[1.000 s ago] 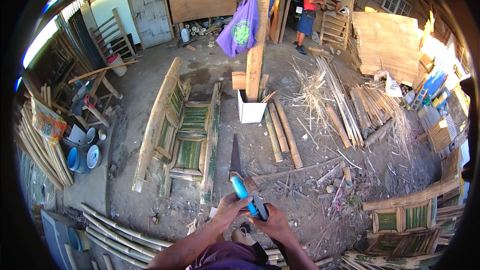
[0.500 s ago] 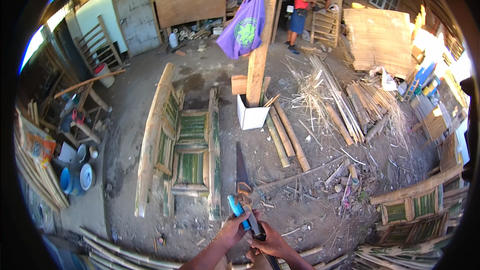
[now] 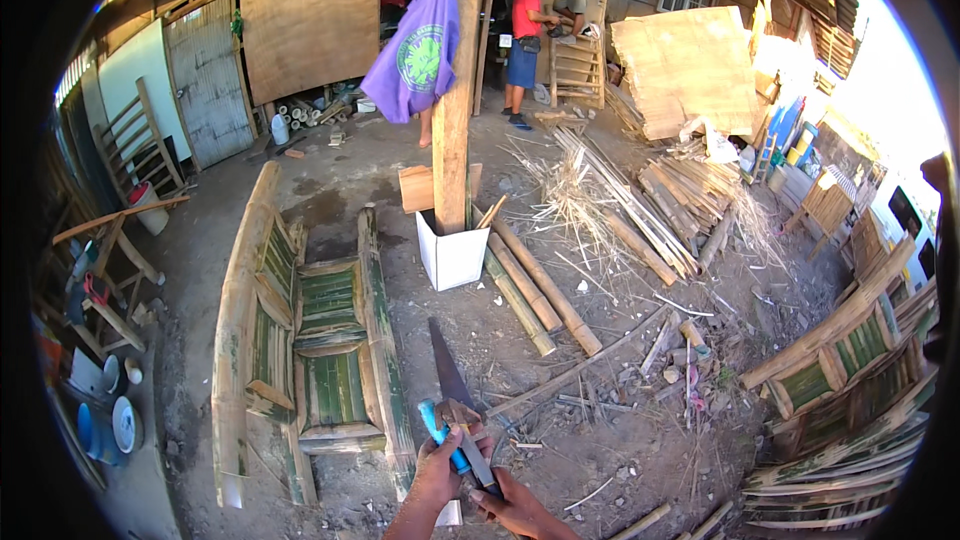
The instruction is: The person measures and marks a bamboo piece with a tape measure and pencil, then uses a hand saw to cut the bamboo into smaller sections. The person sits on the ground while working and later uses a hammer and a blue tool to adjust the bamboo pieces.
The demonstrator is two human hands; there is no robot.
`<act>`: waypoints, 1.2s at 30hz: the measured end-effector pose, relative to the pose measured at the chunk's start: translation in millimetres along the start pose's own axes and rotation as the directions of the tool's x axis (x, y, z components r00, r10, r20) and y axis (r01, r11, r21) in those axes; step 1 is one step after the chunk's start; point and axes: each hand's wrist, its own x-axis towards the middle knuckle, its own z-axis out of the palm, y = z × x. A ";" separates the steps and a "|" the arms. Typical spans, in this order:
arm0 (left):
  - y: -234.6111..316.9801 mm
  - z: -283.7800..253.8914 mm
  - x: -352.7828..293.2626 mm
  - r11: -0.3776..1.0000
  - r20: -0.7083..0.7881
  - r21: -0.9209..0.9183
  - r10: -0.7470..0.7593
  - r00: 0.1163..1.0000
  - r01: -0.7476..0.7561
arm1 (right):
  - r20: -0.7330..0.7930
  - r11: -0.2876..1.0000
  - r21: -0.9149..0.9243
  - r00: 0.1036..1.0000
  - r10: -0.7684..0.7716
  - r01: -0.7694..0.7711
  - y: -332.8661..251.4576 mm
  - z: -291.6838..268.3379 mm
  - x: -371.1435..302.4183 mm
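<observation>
Both my hands are together at the lower middle, around a bundle of tools. My left hand (image 3: 437, 470) is closed around a bright blue handle (image 3: 440, 430), whose tool kind I cannot make out. Beside it a handsaw (image 3: 448, 368) points away, its dark blade tilted to the left and its brown grip close to my fingers. My right hand (image 3: 515, 507) is closed on the near, dark end of a long grey tool (image 3: 484, 467) lying against the others. Left of my hands stands a green bamboo bench (image 3: 335, 388) with pale frame poles.
A wooden post (image 3: 452, 155) with a purple cloth (image 3: 418, 50) rises from a white box (image 3: 448, 255). Bamboo poles (image 3: 540, 290) and split strips lie right of it. More bamboo furniture (image 3: 845, 350) stands at right. Two people (image 3: 523, 45) are at the back.
The view has turned right, so the bench and post sit farther left. The saw blade now leans left rather than pointing almost straight ahead. My hands still grip the tools.
</observation>
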 end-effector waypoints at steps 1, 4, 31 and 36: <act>-10.7 -8.8 8.6 1.000 0.006 0.009 0.004 1.000 -0.004 | 0.014 0.995 0.094 0.999 -0.031 0.030 13.6 -4.1 8.1; -44.1 -35.4 35.0 0.998 0.021 0.041 0.042 0.999 -0.043 | 0.041 0.974 0.205 0.993 -0.107 0.096 56.4 -16.6 33.7; -220.2 -193.7 128.2 0.752 0.335 0.517 0.262 0.905 -0.409 | 0.087 0.829 -0.318 0.885 -0.457 0.459 278.7 -70.2 175.5; -228.1 -206.9 139.6 0.802 0.374 0.411 0.284 0.883 -0.433 | 0.130 0.593 -0.591 0.790 -0.599 0.546 279.4 -65.7 177.9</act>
